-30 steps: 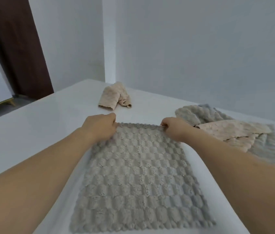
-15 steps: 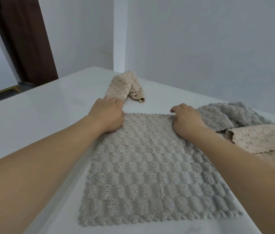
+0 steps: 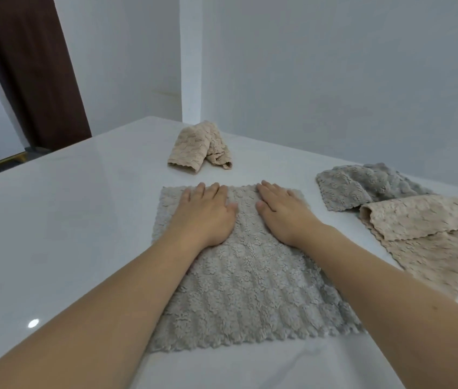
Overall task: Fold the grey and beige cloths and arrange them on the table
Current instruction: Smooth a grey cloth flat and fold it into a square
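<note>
In the head view, a grey cloth [image 3: 250, 290] is lying spread flat on the white table [image 3: 67, 220], its scalloped near edge running towards the table's front and its far edge lying under the person's fingertips. The left hand [image 3: 205, 214] is resting palm down on the far left part of this cloth, its fingers [image 3: 208, 192] lying straight and close together, gripping nothing and simply pressing on the fabric. The right hand [image 3: 281, 211] is lying palm down just beside it on the far right part of the same cloth, its fingers [image 3: 270, 190] stretching out flat and holding nothing; the two thumbs are pointing towards each other with a narrow strip of grey cloth showing between them. Both bare forearms are reaching in from the bottom of the view across the cloth. Beyond the hands, near the far edge of the table, a folded beige cloth [image 3: 197, 147] is sitting as a small bundle, apart from the grey one. To the right, a second grey cloth [image 3: 362, 189] is lying crumpled, and a loose beige cloth [image 3: 430, 231] is lying partly over it, one of its edges folding back on itself. White walls [image 3: 334, 80] are rising behind the table, and a dark brown door frame [image 3: 31, 71] is standing at the upper left.
</note>
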Demonstrator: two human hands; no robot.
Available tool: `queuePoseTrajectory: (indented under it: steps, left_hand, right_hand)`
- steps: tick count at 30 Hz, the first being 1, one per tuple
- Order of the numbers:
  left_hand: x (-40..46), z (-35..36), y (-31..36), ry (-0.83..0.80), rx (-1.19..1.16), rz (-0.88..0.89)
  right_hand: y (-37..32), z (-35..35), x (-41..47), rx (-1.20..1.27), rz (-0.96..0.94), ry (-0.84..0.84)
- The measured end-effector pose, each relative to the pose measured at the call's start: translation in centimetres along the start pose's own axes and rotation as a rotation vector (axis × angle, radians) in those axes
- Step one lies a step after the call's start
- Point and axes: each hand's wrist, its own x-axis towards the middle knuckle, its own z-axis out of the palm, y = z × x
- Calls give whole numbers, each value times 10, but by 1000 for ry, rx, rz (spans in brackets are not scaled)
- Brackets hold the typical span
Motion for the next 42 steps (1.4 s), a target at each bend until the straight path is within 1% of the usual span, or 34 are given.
queuePoseTrajectory:
  steps: [5,10,14,19,24,32,34,36,38,39,41,42]
  left_hand:
    - [4,2,2,-3,27,-18]
    - [4,0,2,-3,23,-24]
    - [-1,-4,-2,-32,22,-25]
    - [-12,-12,-23,-51,28,-79]
    - [-21,-15,-56,-41,49,-176]
    - [-18,-12,-60,-17,72,-188]
    - [-20,-15,-55,-36,109,-187]
    - [-26,-22,-51,-49,221,-192]
    - [-31,-33,-41,-30,324,-201]
    - [-35,-37,-34,-5,320,-201]
    - [-47,-40,-15,50,218,-165]
    - [-54,-37,-5,62,149,-128]
  right_hand:
    - [5,7,12,-87,26,-65]
    - [6,8,15,-85,25,-78]
    - [9,5,12,-88,32,-93]
    - [18,2,5,-85,67,-92]
    - [49,-8,-11,-78,140,-99]
    - [56,-7,-11,-70,156,-86]
    - [54,-9,-13,-82,172,-107]
    - [44,-13,-17,-137,186,-103]
    - [31,-20,-24,-161,149,-20]
    - [22,-24,-30,-135,99,21]
    - [1,-27,-41,-51,-22,58]
    - [-8,-25,-47,-11,-66,48]
